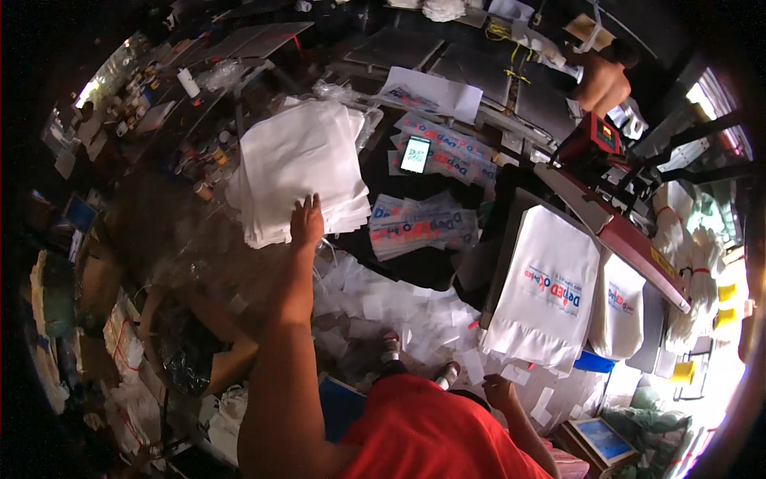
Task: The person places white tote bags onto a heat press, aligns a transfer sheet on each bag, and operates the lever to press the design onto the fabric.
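My left hand [307, 219] lies palm down on the near edge of a tall stack of blank white fabric bags [302, 155], its fingers stretched out over the top one. Low beside my body, my right hand [499, 390] hangs with loosely bent fingers and nothing visible in it. Above that hand, a white bag printed in red and blue [547, 278] is draped over the lower platen of a heat press [628, 239]. The press's upper platen is swung off to the right. Printed transfer sheets [422, 227] lie between the stack and the press.
A lit smartphone [415, 154] rests on more transfer sheets [461, 146]. Further printed bags [619, 305] hang right of the platen. Paper scraps [389, 302] litter the floor. Cardboard boxes [233, 359] stand at left. A person [601, 84] is at the far right.
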Motion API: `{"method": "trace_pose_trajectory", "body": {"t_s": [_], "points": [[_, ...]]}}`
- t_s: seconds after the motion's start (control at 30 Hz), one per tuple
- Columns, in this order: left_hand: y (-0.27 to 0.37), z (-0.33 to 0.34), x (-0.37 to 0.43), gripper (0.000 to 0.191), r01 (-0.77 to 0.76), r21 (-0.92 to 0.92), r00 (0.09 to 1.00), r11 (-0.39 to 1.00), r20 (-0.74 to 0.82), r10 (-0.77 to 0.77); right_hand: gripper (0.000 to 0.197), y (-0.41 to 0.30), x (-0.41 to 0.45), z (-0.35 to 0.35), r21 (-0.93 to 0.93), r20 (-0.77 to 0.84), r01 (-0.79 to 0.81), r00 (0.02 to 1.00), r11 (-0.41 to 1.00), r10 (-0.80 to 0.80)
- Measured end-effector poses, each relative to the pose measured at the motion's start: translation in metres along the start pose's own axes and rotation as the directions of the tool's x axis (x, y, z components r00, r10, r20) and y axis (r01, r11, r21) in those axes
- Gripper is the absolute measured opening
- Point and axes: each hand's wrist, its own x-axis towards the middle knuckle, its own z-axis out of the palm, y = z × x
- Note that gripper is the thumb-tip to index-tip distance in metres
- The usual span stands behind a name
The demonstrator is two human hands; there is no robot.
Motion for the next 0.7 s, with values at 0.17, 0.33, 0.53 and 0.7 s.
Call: {"method": "trace_pose_trajectory", "body": {"t_s": [0.17,0.33,0.53,0.7], "points": [[-0.009,0.006,0.039,0.018,0.064,-0.209,0.993,0.976,0.112,-0.041,0.027,-0.026,-0.034,0.0,-0.093,-0.082,0.0,0.997,0.996,-0.008],[-0.064,-0.026,0.047,0.024,0.127,-0.274,0.985,0.953,-0.078,-0.154,0.03,-0.066,-0.016,-0.003,0.017,0.041,0.04,0.998,0.999,-0.041],[0.213,-0.187,-0.057,0.034,-0.501,-0.531,0.852,0.684,-0.164,0.497,0.073,-0.13,-0.016,-0.088,0.649,-0.166,0.174,0.982,0.74,-0.085],[0.358,-0.235,-0.211,0.034,-0.776,-0.605,0.371,0.18,-0.206,0.906,0.092,-0.185,-0.05,-0.173,0.801,-0.225,0.141,0.972,0.581,0.073]]}}
